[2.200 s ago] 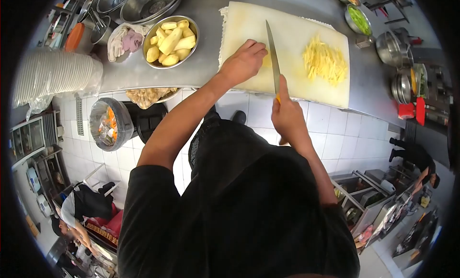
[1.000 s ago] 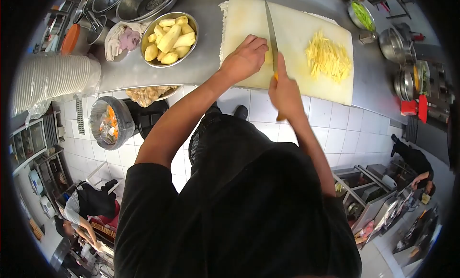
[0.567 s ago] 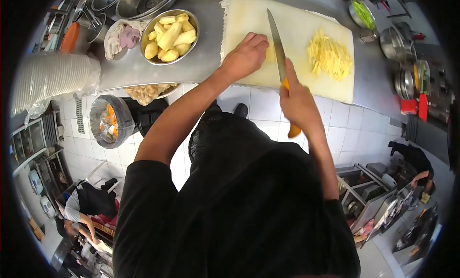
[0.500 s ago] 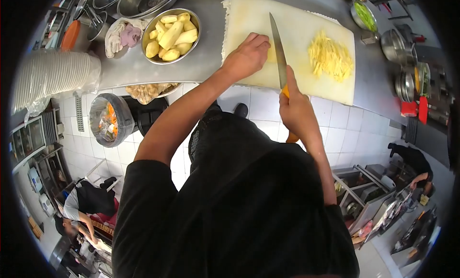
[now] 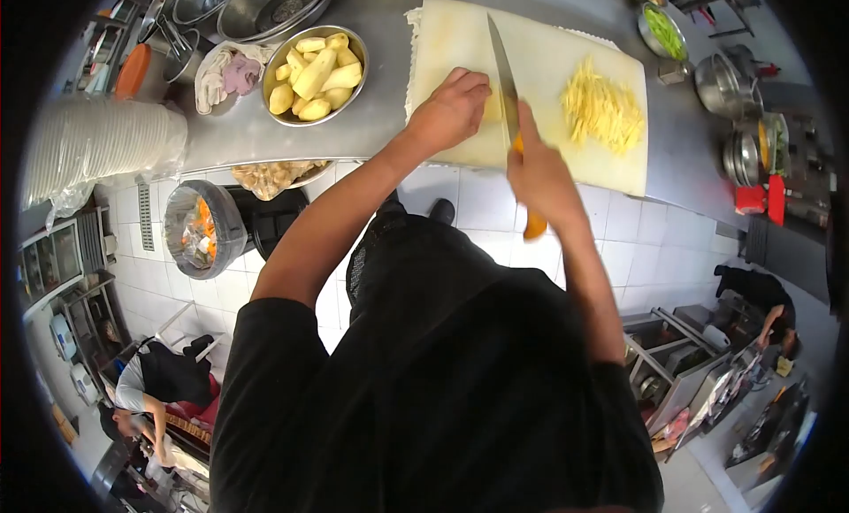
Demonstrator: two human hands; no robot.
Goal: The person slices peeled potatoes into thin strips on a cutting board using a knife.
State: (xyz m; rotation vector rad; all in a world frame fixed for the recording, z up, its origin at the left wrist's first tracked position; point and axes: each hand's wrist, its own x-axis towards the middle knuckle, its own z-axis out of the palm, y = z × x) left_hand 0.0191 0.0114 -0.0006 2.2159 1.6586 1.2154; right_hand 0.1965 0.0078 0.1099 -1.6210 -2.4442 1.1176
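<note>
My right hand is wrapped round the yellow handle of a long kitchen knife, its blade pointing away across the white cutting board. Close to the left side of the blade, my left hand presses down with curled fingers on a pale yellow potato piece, mostly hidden by the fingers and knife. A heap of thin potato strips lies on the right part of the board. Left of the board, a metal bowl holds several whole peeled potatoes.
A crumpled cloth, metal bowls and stacked plastic-wrapped containers stand on the left counter. Bowls of green vegetable strips stand at right. Below the counter are a lined bin and peelings. Two people work behind.
The knife has come closer to my left fingers, and my right hand has moved slightly up and left with it. My left hand stays curled on the potato piece. The view has shifted slightly.
</note>
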